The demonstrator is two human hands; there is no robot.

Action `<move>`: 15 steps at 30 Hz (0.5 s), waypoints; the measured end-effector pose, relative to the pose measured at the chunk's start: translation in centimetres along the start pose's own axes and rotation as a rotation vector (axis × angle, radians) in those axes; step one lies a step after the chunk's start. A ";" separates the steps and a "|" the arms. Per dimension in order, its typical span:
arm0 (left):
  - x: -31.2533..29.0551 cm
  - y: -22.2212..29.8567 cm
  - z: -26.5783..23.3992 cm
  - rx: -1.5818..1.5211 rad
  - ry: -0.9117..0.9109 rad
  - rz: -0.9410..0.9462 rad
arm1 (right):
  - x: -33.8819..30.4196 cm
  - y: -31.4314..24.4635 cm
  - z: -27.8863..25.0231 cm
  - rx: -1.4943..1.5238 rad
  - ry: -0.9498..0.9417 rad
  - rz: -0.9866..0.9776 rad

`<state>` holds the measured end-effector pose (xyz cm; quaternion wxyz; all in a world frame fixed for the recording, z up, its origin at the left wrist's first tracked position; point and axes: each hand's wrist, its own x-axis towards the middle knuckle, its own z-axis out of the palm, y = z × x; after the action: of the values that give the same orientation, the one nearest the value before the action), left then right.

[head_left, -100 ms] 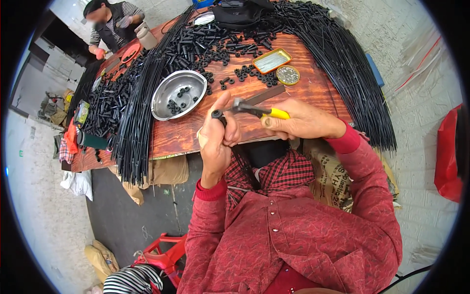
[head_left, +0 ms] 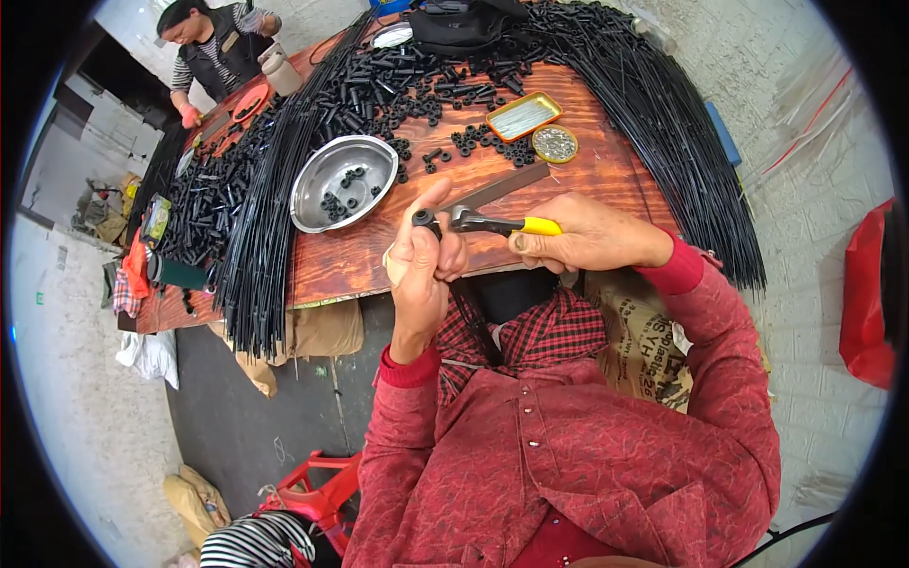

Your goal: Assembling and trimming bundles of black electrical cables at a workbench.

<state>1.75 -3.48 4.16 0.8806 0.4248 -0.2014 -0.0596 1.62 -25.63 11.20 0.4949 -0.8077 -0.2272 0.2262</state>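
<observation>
My left hand is closed round a black tubular part, whose round, ring-like end stands up above the thumb. A pale wrap shows at the side of this hand. Thin black rods run down below it to my lap; whether they join the part is hidden by the fingers. My right hand grips a hammer by its yellow handle. The hammer's grey metal head lies just right of the black part, close to my left fingers. A flat dark bar lies on the table beyond it.
On the wooden table stand a steel bowl with small black rings, a yellow-rimmed tray of thin pins and a round tin of small metal pieces. Bundles of black rods flank heaped black tubes. A co-worker is at far left.
The hammer head has come down slightly beside the black part. At far left, the co-worker's raised hand has gone up and the head has tilted down.
</observation>
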 end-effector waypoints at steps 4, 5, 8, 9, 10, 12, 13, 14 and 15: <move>0.2 -0.5 0.7 0.231 0.002 0.089 | 0.3 -0.5 -0.5 -0.220 0.056 -0.138; 0.2 -0.6 0.8 0.291 0.029 0.088 | 0.3 -0.5 -0.5 -0.299 0.121 -0.287; 0.2 -0.7 0.9 0.354 0.065 0.091 | 0.3 0.5 -0.1 -0.448 0.171 -0.176; 0.2 -0.7 0.9 0.355 0.078 0.094 | 0.4 0.4 -0.1 -0.449 0.175 -0.178; 0.2 -0.8 0.8 0.354 0.091 0.097 | 0.5 0.2 -0.1 -0.469 0.138 -0.178; 0.1 -0.7 0.5 0.337 0.089 0.100 | 0.5 -0.8 -0.1 -0.486 0.096 -0.178; 0.0 -0.6 0.5 0.333 0.075 0.099 | 0.4 -1.8 -0.5 -0.307 -0.023 -0.010; 0.0 -0.5 0.5 0.326 0.055 0.097 | 0.3 -2.5 -0.9 -0.129 -0.134 0.159; 0.0 -0.5 0.6 0.324 0.052 0.098 | 0.3 -2.0 -1.0 -0.130 -0.131 0.160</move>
<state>1.58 -4.23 4.09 0.8073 0.5523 -0.2060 0.0276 2.20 -25.34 13.37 0.4058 -0.8373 -0.2078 0.3018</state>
